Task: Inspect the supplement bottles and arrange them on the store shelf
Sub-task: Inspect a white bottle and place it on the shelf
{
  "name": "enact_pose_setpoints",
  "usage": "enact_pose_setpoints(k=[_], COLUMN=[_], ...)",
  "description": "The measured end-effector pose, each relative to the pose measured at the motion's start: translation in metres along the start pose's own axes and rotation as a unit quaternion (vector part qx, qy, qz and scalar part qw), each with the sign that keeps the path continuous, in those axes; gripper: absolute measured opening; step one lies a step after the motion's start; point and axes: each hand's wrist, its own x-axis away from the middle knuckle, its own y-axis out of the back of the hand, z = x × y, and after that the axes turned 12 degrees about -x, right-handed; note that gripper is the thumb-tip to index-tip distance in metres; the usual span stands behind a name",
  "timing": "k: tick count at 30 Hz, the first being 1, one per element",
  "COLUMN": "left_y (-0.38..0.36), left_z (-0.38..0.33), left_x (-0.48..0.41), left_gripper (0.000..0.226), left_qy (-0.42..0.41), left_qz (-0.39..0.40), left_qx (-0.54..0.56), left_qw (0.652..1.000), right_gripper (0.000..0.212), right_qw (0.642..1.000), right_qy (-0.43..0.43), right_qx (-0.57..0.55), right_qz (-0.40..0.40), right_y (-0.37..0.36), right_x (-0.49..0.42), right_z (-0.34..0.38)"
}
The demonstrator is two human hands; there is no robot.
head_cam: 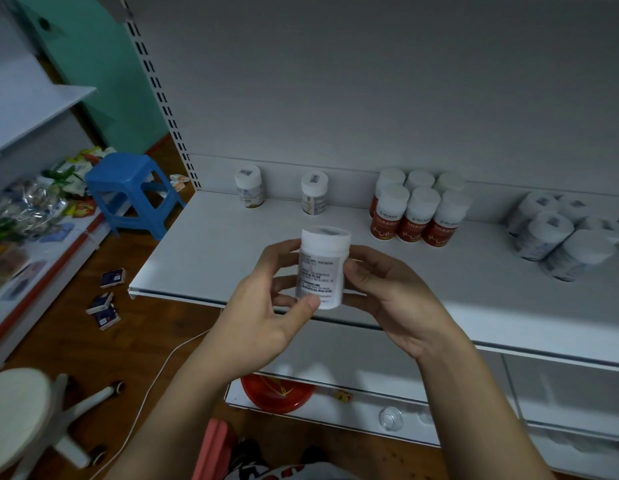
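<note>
Two hands, our left hand and right hand, clasp a white bottle above the shelf; loosened fingers could drop it.

The light is dim and cool, and a pale grey back panel fills the view from eleven to two o'clock, with a slotted upright along its left edge. At ten o'clock stands a teal wall. The floor is brown wood, with a blue plastic stool at nine o'clock and a round white swivel stool at seven.
</note>
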Motion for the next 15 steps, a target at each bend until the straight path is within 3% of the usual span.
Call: enact_pose_setpoints(k=[5,10,13,15], left_y=[-0.002,0.0,0.001,0.001], left_z=[0.002,0.011,0.014,0.018], left_x=[-0.003,-0.003,-0.001,-0.001], left_gripper=[0.074,0.079,0.061,0.049], left_qy=[0.027,0.057,0.063,0.062], left_qz=[-0.013,-0.026,-0.02,-0.002], left_qx=[-0.089,0.028,0.093,0.101], left_qw=[0.996,0.998,0.994,0.993], right_gripper=[0.052,0.034,0.022,0.027], right_qw=[0.998,0.997,0.995,0.994], right_qy=[0.011,0.027,0.024,0.025], right_qx=[0.054,0.071,0.093,0.101], right_qz=[-0.014,-0.032,-0.032,-0.044], right_y=[-0.008,-0.009,-0.009,-0.012], right_x=[-0.002,-0.004,-0.006,-0.007], right_z=[-0.005,-0.003,-0.002,-0.005])
